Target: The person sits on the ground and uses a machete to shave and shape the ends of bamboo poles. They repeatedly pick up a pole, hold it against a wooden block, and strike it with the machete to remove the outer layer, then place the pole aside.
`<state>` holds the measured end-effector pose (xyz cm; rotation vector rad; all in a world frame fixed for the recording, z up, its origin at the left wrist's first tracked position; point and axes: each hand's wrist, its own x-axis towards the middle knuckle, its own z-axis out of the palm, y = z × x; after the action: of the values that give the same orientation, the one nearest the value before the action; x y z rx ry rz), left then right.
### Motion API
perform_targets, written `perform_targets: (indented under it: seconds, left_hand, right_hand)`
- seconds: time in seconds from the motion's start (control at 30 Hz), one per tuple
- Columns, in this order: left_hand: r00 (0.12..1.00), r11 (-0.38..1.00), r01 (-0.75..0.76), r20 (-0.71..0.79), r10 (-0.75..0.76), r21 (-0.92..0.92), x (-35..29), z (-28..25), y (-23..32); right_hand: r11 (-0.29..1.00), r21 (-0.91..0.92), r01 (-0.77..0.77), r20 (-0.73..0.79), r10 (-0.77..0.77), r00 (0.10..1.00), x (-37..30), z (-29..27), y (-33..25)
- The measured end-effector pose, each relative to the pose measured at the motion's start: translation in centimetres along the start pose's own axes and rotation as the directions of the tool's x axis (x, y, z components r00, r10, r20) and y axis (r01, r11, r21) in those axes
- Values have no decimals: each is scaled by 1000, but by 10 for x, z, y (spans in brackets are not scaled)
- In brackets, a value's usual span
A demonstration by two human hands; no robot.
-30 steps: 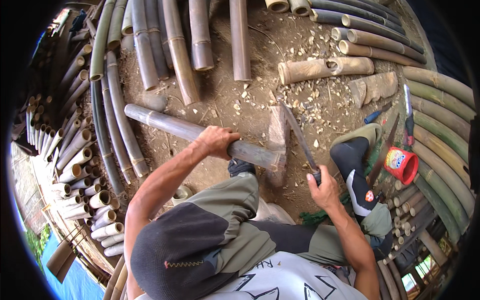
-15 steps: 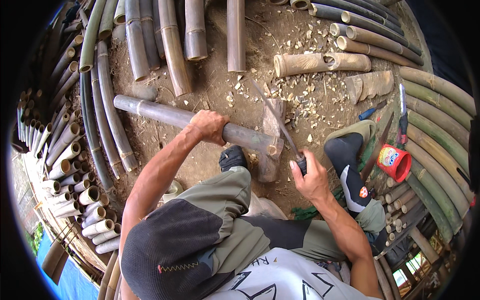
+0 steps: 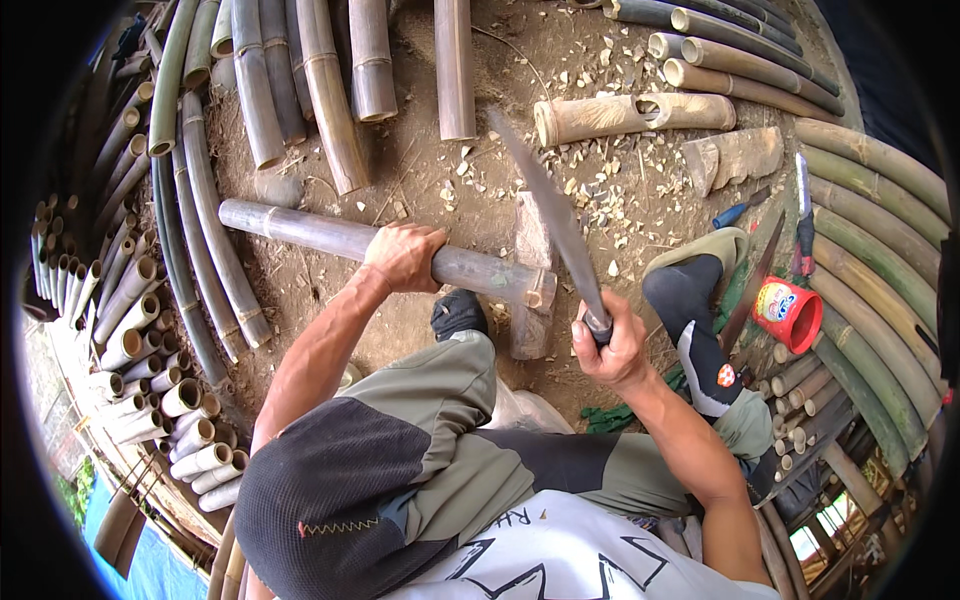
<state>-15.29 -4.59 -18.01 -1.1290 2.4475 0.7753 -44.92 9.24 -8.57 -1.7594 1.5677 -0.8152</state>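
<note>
My left hand [image 3: 404, 256] is wrapped round a brown bamboo pole [image 3: 310, 229], whose right end rests across a wooden block [image 3: 532, 332] on the ground. A pale nick shows near that end of the pole. In my right hand [image 3: 615, 342] is a machete [image 3: 560, 215], gripped by its dark handle. Its long blade points up and away, past the right end of the pole and over the block. Blade and pole look apart, though the gap is hard to judge.
Wood chips lie scattered beyond the block. A carved bamboo piece [image 3: 590, 121] lies far off. To the right are a red tub [image 3: 788, 315], a saw [image 3: 806, 215], a blue-handled knife [image 3: 732, 214] and another blade [image 3: 752, 285]. Bamboo stacks [image 3: 185, 395] line both sides.
The machete has turned in my right hand, so more of its blade's flat side shows. My left hand still grips the pole, which keeps its place on the block. The view has shifted slightly.
</note>
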Motion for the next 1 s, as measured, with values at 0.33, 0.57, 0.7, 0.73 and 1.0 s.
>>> perform_targets:
  seconds: [0.33, 0.57, 0.7, 0.73, 1.0]
  left_hand:
    - [971, 999, -10, -238, 19, 37, -6, 14, 1]
    - [912, 996, -46, -403, 72, 74, -14, 32, 5]
    - [904, 997, -6, -425, 40, 81, -16, 33, 5]
    - [905, 997, -9, -424, 42, 79, -14, 32, 5]
    - [880, 997, 9, -474, 31, 81, -15, 33, 9]
  right_hand:
    - [992, 120, 39, -56, -33, 998, 10, -5, 1]
    - [951, -83, -298, 304, 309, 901, 0, -7, 38]
    - [990, 135, 52, -78, -41, 996, 9, 4, 6]
    - [999, -21, -31, 63, 32, 997, 1, 10, 21]
    - [996, 20, -91, 60, 90, 994, 17, -10, -4]
